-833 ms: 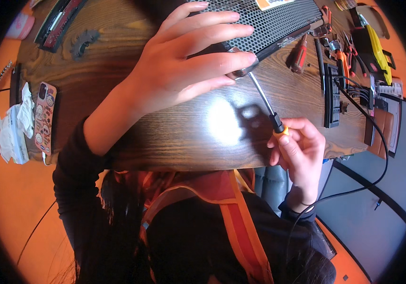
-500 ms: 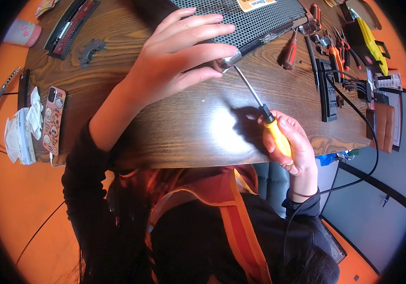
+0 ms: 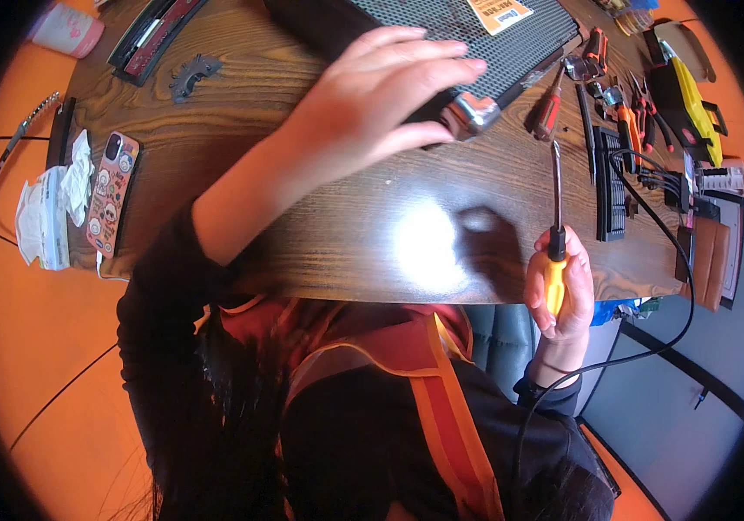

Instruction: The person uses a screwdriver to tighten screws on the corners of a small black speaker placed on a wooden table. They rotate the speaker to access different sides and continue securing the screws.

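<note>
A black speaker (image 3: 428, 17) with a perforated metal grille and a shiny metal corner (image 3: 474, 115) lies at the far middle of the table. My left hand (image 3: 381, 95) grips that near corner, its fingers over the grille and its thumb at the front side. In my right hand (image 3: 572, 282) is a screwdriver (image 3: 555, 252) with a yellow handle, my fingers wrapped round it. Its shaft points up and away from me, the tip apart from the speaker and close to a red-handled screwdriver (image 3: 547, 113) on the table.
On the right lie pliers (image 3: 650, 113), a black strip-shaped part (image 3: 608, 191) and a yellow-and-black tool (image 3: 691, 104). A black cable (image 3: 689, 286) runs past my right forearm. On the left are a phone (image 3: 113, 195), tissues (image 3: 42, 217) and a dark toothed piece (image 3: 191, 76).
My right hand has drawn the screwdriver off the speaker's corner, rightward and back toward me. The speaker's corner has shifted right with my left hand, and the view has moved slightly.
</note>
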A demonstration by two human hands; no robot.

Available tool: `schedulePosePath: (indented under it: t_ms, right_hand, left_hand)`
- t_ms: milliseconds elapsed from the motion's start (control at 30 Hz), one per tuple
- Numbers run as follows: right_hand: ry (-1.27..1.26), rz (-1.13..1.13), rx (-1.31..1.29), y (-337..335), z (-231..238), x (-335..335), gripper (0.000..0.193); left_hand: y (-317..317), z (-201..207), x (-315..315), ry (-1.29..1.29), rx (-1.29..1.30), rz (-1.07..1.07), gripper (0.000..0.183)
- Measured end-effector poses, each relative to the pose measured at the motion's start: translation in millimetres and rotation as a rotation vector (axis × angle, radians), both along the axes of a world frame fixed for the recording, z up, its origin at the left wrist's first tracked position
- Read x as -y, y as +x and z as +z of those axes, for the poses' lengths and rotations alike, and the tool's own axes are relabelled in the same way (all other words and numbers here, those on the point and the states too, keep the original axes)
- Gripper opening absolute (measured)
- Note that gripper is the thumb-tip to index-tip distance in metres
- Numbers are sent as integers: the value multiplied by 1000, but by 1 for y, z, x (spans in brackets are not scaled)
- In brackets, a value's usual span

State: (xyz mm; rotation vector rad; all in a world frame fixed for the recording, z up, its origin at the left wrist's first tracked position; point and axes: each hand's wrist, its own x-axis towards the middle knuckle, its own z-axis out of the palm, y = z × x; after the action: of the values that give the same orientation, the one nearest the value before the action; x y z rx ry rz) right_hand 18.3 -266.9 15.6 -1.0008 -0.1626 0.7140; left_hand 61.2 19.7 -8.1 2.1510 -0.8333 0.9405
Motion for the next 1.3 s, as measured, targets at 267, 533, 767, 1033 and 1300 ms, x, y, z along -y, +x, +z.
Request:
schedulePosePath:
  t_ms: [267, 533, 767, 1033, 1300]
  right_hand:
    - [32, 155, 107, -4, -8, -14, 35]
    - [-90, 257, 148, 1, -27, -38, 26]
    - [-76, 255, 153, -2, -32, -39, 27]
    - [-119, 282, 160, -4, -35, -41, 28]
    - [-104, 281, 146, -3, -35, -42, 28]
  left_hand:
    - [-64, 25, -46, -30, 22, 310, 30]
    - [-117, -14, -40, -83, -525, 753, 16]
    - [-130, -9, -23, -146, -597, 868, 19]
    - [-140, -17, 0, -95, -572, 894, 18]
    - [-135, -17, -9, 15, -572, 841, 10]
